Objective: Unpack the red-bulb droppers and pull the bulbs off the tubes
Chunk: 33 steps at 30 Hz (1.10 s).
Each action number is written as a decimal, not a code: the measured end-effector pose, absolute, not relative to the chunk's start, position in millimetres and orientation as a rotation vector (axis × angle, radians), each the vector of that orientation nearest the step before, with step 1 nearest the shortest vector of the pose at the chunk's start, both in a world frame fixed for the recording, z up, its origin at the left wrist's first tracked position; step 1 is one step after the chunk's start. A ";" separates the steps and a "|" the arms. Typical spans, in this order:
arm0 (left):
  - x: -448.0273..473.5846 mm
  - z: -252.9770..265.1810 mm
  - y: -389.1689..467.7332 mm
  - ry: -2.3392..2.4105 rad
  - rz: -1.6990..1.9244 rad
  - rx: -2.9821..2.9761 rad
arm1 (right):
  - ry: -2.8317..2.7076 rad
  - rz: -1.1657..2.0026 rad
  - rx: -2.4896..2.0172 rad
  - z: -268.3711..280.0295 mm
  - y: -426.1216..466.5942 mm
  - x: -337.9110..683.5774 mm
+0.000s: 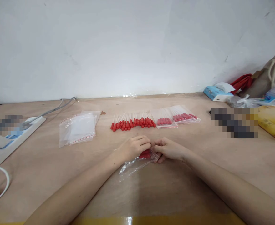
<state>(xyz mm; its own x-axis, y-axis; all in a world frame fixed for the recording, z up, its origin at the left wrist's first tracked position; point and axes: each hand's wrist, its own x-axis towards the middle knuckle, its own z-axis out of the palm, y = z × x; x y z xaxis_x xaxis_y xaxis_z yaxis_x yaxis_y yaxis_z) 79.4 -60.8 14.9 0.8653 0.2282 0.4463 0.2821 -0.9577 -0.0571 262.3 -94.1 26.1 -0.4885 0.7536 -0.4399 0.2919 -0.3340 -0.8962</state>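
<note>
In the head view, a clear plastic zip bag (132, 167) lies at the front middle of the table, between my hands. Several red rubber bulbs (145, 154), like those of the droppers behind, show under my left hand (135, 147); its fingers curl closed over them. My right hand (167, 150) pinches the bag's plastic at the right. Just beyond my hands is a row of loose droppers (130, 124) with red bulbs and thin clear tubes. To their right lie filled bags of droppers (165, 121). Whether the bulbs in my hands are inside the bag is unclear.
A stack of flat zip bags (82, 129) lies left of the droppers. A white power strip (37, 126) with cables stands at the far left. At the right are a blue tissue box (217, 93), a yellow package (274, 122) and a cloth bag (260, 84). A wall rises behind.
</note>
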 end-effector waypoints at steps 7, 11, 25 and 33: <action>80.1 17.0 -60.9 -0.313 -0.612 -2.861 | -1.519 1.835 -1.371 19.4 -95.4 259.3; 77.7 15.1 -59.9 -0.259 -0.617 -2.830 | -1.486 1.827 -1.409 17.7 -96.2 256.8; 68.6 47.8 -58.5 -0.259 -0.701 -2.741 | -1.443 1.582 -1.394 16.5 -94.5 261.5; 73.6 32.8 -66.4 -0.516 -0.601 -2.984 | -1.889 1.298 -1.105 12.8 -93.7 264.2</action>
<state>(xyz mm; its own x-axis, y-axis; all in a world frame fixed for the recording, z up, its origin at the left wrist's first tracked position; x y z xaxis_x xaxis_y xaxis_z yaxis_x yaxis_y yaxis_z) 73.6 -66.4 32.8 0.8685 0.3123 0.3850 0.3335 -0.9427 0.0123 264.2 -93.7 12.8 -0.4821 0.8760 0.0134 0.3017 0.1804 -0.9362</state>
